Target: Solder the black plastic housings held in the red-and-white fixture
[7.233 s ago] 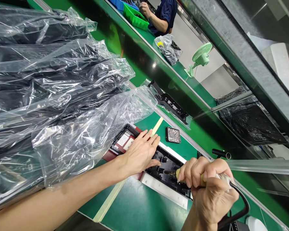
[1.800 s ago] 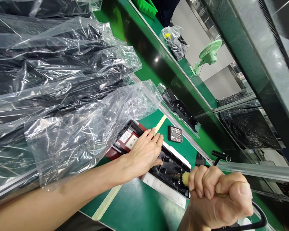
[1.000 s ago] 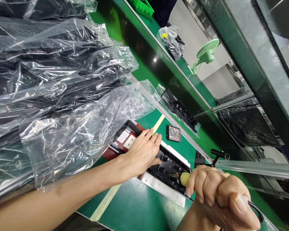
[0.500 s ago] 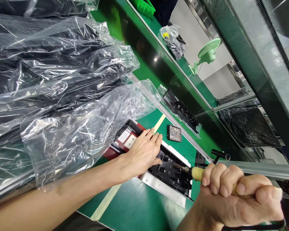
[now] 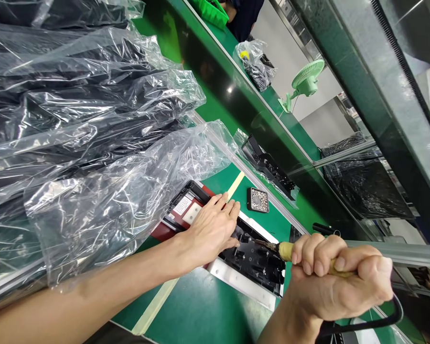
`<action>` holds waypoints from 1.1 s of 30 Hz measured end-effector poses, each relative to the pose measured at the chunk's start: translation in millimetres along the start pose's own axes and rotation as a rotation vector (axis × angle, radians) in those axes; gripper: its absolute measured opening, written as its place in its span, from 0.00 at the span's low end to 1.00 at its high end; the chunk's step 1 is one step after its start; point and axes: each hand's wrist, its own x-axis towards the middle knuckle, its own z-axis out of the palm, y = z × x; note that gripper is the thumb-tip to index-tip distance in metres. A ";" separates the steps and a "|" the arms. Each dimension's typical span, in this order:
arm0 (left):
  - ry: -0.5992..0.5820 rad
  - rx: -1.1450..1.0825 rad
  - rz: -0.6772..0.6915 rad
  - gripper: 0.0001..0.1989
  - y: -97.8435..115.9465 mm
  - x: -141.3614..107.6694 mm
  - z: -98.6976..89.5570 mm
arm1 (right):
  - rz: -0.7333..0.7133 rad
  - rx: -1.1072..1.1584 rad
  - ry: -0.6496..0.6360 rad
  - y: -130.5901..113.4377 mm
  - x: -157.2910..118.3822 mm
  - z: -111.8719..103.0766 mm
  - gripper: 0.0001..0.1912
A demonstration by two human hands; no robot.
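Note:
My left hand (image 5: pixel 213 227) lies flat, fingers stretched out, across a long black plastic housing (image 5: pixel 252 258) and the dark red block beside it. My right hand (image 5: pixel 338 277) is wrapped round the yellow handle of a corded soldering iron (image 5: pixel 285 251). Its metal tip points left and down over the inside of the housing; I cannot tell if it touches. White fixture strips (image 5: pixel 241 283) run along the housing's long sides. A small black box (image 5: pixel 258 199) of tiny metal pieces sits just beyond. The red block carries a white label (image 5: pixel 183 204).
Clear plastic bags over dark parts (image 5: pixel 93 105) fill the left side. Another black part (image 5: pixel 268 165) lies on plastic behind a metal rail. Farther back are a green fan (image 5: pixel 306 79), a green bin (image 5: pixel 210 13) and part of another person. A black cord (image 5: pixel 370 325) loops below my right hand.
My right hand and the soldering iron have shifted slightly left, and the cord now shows more. My left hand stays flat in place. The view has moved slightly.

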 end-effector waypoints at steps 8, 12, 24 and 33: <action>-0.003 -0.015 -0.007 0.50 -2.1 1.9 8.4 | 0.061 0.029 -0.022 5.9 0.1 -0.8 0.15; -0.014 -0.018 -0.012 0.50 -2.8 2.1 10.5 | 0.107 0.050 -0.047 7.3 0.5 -3.1 0.17; 0.055 -0.020 0.016 0.47 -2.8 -0.6 7.0 | 0.151 0.048 -0.043 11.6 -2.4 6.6 0.21; 0.135 0.094 0.085 0.46 -8.1 -3.2 9.2 | 0.229 0.182 -0.043 16.8 0.3 3.2 0.21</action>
